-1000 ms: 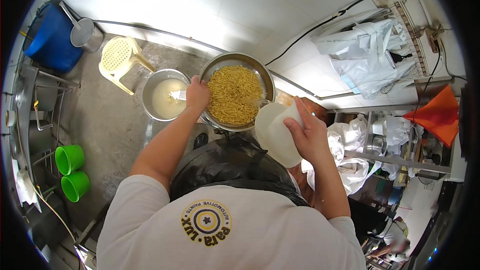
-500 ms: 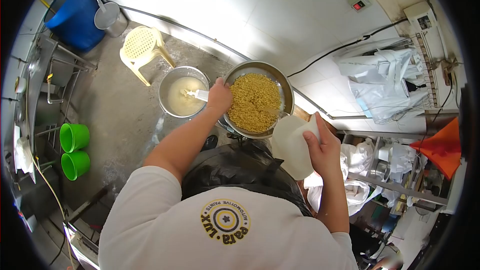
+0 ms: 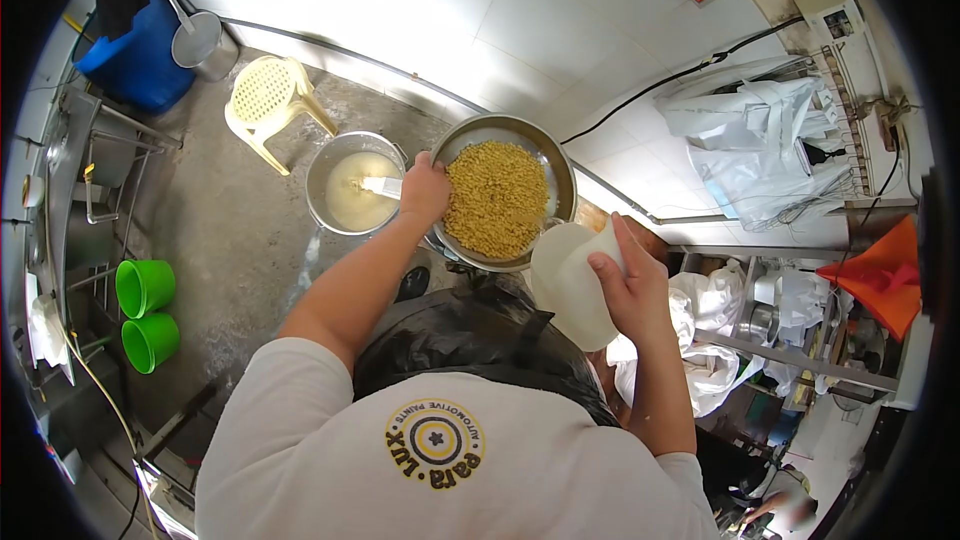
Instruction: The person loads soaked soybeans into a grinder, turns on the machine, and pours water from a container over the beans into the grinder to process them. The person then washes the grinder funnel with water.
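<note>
A round metal pan [image 3: 557,155] holds a heap of yellow beans [image 3: 497,200]. My left hand [image 3: 425,190] is closed at the pan's left rim, its fingertips partly hidden. Just left of that hand, a white spout [image 3: 381,186] reaches over a metal pot [image 3: 313,190] of cloudy, pale liquid [image 3: 358,202]. My right hand [image 3: 637,285] grips a white plastic container [image 3: 572,285], thumb on the near side and the other fingers mostly hidden behind. The container is tilted, with its upper end at the pan's lower right rim. Its inside is hidden from me.
A cream plastic stool [image 3: 265,95] stands beyond the pot. Two green buckets [image 3: 146,288] are at the left, near a metal sink frame [image 3: 115,155]. A blue barrel [image 3: 145,55] stands far back. White bags [image 3: 700,380] crowd the right-hand shelves; another person's arm [image 3: 765,510] shows lower right.
The whole view has shifted slightly left. Blurred beans near the container's end of the pan no longer show. Both hands keep their holds, and a dark shape now appears above the blue barrel.
</note>
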{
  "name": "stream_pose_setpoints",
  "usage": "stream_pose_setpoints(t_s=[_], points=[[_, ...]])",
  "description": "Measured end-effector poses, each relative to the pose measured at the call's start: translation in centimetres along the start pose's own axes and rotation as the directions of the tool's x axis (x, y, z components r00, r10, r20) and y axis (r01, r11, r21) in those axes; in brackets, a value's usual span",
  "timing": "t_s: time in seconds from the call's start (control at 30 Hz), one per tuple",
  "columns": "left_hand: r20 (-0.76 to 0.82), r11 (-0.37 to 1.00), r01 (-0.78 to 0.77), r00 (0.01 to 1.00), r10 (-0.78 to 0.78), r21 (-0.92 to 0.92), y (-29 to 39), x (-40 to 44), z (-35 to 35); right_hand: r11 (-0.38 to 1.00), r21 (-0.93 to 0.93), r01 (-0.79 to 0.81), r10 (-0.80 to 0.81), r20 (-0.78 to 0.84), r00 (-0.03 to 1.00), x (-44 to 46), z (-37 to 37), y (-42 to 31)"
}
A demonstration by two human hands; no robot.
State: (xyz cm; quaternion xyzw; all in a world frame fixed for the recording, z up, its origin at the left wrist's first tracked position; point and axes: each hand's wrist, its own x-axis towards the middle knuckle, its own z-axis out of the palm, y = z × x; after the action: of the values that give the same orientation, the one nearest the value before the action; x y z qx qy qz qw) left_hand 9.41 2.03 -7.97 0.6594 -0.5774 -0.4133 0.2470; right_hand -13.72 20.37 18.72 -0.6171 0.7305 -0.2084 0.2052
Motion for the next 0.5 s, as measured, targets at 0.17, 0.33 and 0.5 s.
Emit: stream_pose_setpoints(t_s=[0.17,0.33,0.5], points=[[-0.008,1.0,-0.007,1.0,0.008,0.021,-0.15,0.18,-0.08,1.0,0.009,-0.008,0.007,0.036,0.999,0.22,0.04,0.02],[-0.013,1.0,-0.004,1.0,0.005,0.025,-0.12,0.15,-0.08,1.0,0.018,-0.004,0.003,0.045,0.999,0.35,-0.01,0.13],[-0.016,1.0,-0.005,1.0,0.005,0.018,0.12,0.02,-0.25,1.0,0.011,-0.014,0.013,0.068,0.998,0.58,-0.02,0.04]])
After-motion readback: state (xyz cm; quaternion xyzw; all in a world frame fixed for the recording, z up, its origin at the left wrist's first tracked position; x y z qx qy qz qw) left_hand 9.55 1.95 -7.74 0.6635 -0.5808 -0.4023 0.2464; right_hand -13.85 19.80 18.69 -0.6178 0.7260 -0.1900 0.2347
